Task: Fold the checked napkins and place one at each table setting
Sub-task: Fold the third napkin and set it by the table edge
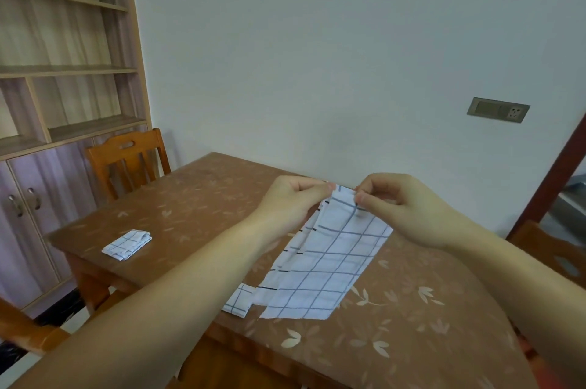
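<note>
Both hands pinch the checked napkin's point(329, 265) top edge: left hand point(293, 198) and right hand point(402, 208) close together. Its long axis hangs down toward the table's point(190, 198) near edge, lower end resting there.

Open brown tabletop point(196, 198) stretches across the far left of the table, broken only by a small folded napkin point(127, 244) lying near the left edge. The near right of the surface, patterned with pale leaves, is bare past the hanging checked napkin point(320, 268), which both hands hold up by its far end so that its long strip blocks the middle. The left hand point(291, 198) and right hand point(402, 208) meet over the far edge, their forearms closing off both near approaches. Another checked piece point(237, 301) lies at the near edge under the left forearm. A wooden chair point(126, 160) stands against the far left side, a shelving unit point(63, 71) behind it.
</note>
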Demonstrator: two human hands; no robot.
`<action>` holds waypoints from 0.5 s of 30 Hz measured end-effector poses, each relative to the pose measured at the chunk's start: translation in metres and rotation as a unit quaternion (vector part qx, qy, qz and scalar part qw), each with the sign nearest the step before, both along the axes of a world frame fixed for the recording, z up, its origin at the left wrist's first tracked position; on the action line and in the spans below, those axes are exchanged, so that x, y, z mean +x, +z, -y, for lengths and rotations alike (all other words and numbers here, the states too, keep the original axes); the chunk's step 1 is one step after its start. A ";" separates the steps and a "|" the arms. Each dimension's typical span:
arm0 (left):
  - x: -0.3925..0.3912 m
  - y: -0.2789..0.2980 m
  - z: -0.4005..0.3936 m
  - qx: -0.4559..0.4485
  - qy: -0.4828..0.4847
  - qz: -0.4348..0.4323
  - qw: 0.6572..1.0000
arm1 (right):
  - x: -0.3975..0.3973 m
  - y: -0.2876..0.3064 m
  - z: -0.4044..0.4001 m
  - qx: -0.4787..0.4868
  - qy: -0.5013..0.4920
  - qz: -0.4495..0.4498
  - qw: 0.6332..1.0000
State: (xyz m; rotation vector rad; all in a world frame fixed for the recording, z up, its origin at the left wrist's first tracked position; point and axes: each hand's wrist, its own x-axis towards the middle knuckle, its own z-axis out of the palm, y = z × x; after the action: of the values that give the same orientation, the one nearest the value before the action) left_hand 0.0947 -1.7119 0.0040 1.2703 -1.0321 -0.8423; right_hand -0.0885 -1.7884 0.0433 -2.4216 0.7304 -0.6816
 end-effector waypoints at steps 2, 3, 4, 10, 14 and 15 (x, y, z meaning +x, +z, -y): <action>-0.001 0.001 -0.001 -0.006 -0.006 0.015 1.000 | 0.001 -0.001 -0.001 -0.008 -0.008 0.021 1.000; -0.002 0.001 -0.001 -0.008 -0.008 0.019 1.000 | 0.002 -0.002 -0.002 -0.010 -0.008 0.031 0.999; -0.002 0.001 -0.002 -0.009 -0.009 0.021 1.000 | 0.003 -0.002 -0.002 -0.013 -0.008 0.037 0.999; -0.003 0.002 -0.007 -0.004 -0.025 -0.010 1.000 | 0.009 -0.005 -0.001 -0.042 -0.033 0.033 0.998; -0.002 0.001 -0.011 -0.018 -0.028 0.017 0.999 | 0.012 -0.007 -0.002 -0.052 -0.040 0.046 0.997; -0.001 0.000 -0.010 -0.025 -0.017 0.036 0.999 | 0.013 -0.007 -0.002 -0.055 -0.040 0.045 0.997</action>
State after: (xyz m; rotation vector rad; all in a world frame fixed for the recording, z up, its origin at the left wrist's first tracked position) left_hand 0.0938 -1.7014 0.0042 1.2507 -1.1280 -0.7981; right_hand -0.0757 -1.7860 0.0365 -2.4524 0.7754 -0.8773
